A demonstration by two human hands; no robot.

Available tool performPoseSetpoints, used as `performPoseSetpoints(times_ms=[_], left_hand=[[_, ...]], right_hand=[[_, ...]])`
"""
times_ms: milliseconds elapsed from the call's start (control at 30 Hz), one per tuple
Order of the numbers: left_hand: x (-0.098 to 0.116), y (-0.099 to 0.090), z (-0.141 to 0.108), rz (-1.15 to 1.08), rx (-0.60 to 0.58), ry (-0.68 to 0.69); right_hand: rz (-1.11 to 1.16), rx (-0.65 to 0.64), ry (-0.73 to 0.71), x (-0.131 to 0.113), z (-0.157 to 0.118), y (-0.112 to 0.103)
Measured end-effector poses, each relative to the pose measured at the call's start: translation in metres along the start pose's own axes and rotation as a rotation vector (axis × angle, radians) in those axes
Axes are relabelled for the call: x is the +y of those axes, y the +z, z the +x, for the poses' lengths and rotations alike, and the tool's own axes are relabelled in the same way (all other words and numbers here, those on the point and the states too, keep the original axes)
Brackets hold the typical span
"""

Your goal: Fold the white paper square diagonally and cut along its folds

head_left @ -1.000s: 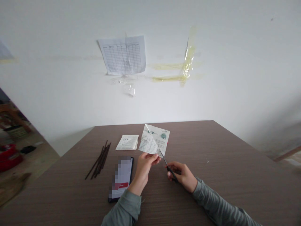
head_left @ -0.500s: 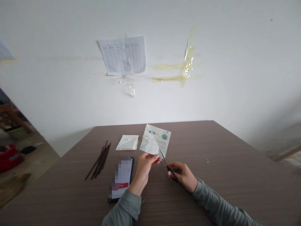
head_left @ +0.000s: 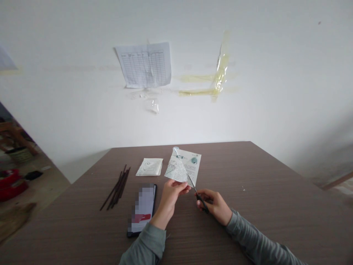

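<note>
A square sheet of printed paper (head_left: pixel 182 167), with text, a dark label and a round green mark, is held up off the table by its near edge. My left hand (head_left: pixel 172 193) pinches that edge between thumb and fingers. In my right hand (head_left: pixel 211 204) is a pair of black-handled scissors (head_left: pixel 202 202), fingers closed round the handles. The blades meet the paper near its lower right side, just beyond my left fingertips. At the far left corner the paper curls over. How far the cut runs I cannot tell.
Left of my left hand a phone (head_left: pixel 143 209) lies screen up. Behind it is a small stack of folded paper (head_left: pixel 149 167), and farther left several thin dark brown sticks (head_left: pixel 118 189). The brown table (head_left: pixel 261 198) meets a white wall bearing a taped printed sheet (head_left: pixel 146 66).
The far left corner of the paper has curled over, and the sheet has shifted slightly right and down. Both hands stay almost in place, still holding paper and scissors.
</note>
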State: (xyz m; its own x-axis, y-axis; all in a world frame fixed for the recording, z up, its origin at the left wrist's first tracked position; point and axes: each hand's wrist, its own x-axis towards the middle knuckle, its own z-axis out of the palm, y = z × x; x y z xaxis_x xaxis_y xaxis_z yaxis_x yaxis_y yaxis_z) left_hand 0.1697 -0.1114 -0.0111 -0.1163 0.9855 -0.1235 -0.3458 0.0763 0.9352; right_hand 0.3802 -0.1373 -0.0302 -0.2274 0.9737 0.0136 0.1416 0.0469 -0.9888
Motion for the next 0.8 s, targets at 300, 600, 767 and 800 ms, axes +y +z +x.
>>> performPoseSetpoints(times_ms=[300, 600, 767, 800], left_hand=[[0.0048, 0.0021, 0.0002, -0.032, 0.058, 0.008], [0.0002, -0.0006, 0.0049, 0.003, 0.063, 0.016], [0.0009, -0.0018, 0.005, 0.009, 0.059, 0.023], [0.0011, -0.002, 0.0049, 0.01, 0.058, 0.025]], right_hand=[[-0.061, 0.004, -0.05, 0.0054, 0.0018, -0.0012], [-0.08, 0.003, -0.061, 0.0086, 0.003, -0.0028], [-0.079, 0.006, -0.057, 0.0063, 0.0025, -0.0019], [-0.075, 0.006, -0.054, 0.0062, 0.0025, -0.0016]])
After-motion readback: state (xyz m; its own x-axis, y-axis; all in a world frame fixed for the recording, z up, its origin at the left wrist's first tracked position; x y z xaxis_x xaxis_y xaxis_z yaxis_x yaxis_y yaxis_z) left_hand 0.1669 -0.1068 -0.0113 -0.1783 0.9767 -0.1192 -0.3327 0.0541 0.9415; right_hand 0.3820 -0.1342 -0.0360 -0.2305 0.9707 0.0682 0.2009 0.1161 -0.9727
